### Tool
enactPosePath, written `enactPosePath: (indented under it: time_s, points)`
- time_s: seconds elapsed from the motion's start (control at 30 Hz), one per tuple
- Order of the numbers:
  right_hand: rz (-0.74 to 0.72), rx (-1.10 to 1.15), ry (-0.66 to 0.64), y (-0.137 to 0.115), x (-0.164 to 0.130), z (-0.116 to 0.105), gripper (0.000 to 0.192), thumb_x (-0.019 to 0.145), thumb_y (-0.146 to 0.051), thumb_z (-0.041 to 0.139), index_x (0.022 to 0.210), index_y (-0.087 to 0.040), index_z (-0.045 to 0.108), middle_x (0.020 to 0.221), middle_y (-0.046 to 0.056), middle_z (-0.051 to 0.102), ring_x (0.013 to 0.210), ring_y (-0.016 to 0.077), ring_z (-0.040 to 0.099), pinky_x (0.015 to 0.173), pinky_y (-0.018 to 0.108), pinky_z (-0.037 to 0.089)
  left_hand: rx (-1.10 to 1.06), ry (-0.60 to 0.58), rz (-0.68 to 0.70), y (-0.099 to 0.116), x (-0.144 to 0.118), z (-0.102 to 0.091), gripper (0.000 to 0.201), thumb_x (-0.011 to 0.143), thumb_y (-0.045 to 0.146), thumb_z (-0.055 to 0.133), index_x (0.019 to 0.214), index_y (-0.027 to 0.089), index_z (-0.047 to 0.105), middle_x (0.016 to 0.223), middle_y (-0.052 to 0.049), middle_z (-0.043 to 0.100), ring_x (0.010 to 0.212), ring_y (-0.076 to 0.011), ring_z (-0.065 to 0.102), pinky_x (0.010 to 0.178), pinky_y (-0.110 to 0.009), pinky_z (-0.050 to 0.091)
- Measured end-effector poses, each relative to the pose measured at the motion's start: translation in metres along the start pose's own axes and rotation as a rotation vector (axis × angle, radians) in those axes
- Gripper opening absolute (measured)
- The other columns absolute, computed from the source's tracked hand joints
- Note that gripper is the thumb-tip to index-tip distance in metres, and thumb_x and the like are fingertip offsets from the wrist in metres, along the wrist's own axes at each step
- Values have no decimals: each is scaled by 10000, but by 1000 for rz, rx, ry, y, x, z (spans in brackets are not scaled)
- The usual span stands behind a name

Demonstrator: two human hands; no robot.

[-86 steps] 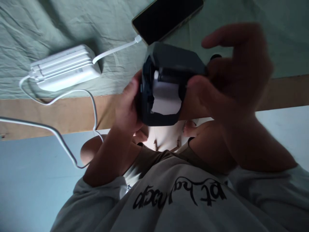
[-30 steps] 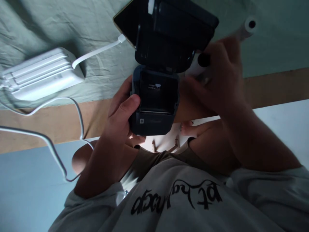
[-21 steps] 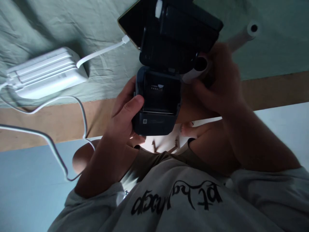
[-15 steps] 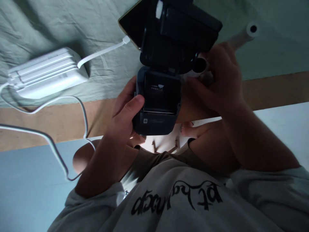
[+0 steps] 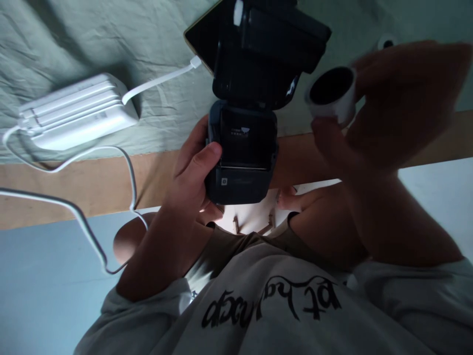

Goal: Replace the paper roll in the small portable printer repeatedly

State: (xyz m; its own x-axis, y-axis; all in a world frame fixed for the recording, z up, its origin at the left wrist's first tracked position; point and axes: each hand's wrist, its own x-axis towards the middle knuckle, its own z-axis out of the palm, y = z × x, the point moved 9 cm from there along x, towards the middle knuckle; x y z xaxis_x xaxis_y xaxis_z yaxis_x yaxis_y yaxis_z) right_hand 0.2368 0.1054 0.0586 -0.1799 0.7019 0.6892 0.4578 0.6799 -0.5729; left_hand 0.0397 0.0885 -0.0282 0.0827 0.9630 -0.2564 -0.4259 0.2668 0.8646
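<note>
A small dark portable printer [image 5: 242, 185] is gripped along its left side by my left hand [image 5: 194, 167], with the thumb on its rim. Its lid [image 5: 254, 64] stands swung up and back, so the hollow paper bay shows. To the right of the printer, my right hand [image 5: 391, 103] pinches a white paper roll [image 5: 345, 108] between thumb and fingers. The roll's wide dark core faces me, apart from the printer. Behind my right hand lies a second white roll [image 5: 387, 38] with a narrower dark core, mostly hidden.
A white power strip [image 5: 81, 116] lies on the green cloth [image 5: 158, 29] at left, its cable [image 5: 83, 222] hanging off the wooden table edge [image 5: 92, 185]. A white plug lead [image 5: 162, 79] runs to a dark phone-like slab [image 5: 201, 37], partly hidden behind the lid.
My right hand has moved right and up, away from the printer's side, carrying the paper roll into clearer view. My left hand and the printer have hardly moved.
</note>
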Motion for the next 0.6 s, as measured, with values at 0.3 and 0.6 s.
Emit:
enactPosePath:
  time_s: [0.3,0.6]
  points:
    - [-34,-171,-222,-46,-1,52,140,898,-336,600,1007,-264,550,1031,-33,735,951,140,703,802,325,538,14,-23,74,7,-2,2,279,815,307,679,1046,149,674,873,-24,700,769,-116,616,614,-207,508]
    - [24,-186,-259,-36,1,64,102,851,-264,655,901,-240,569,1071,-28,730,950,160,701,809,351,562,-4,-77,124,5,-3,-4,329,840,291,652,1149,178,658,964,-25,695,811,-126,615,696,-239,493]
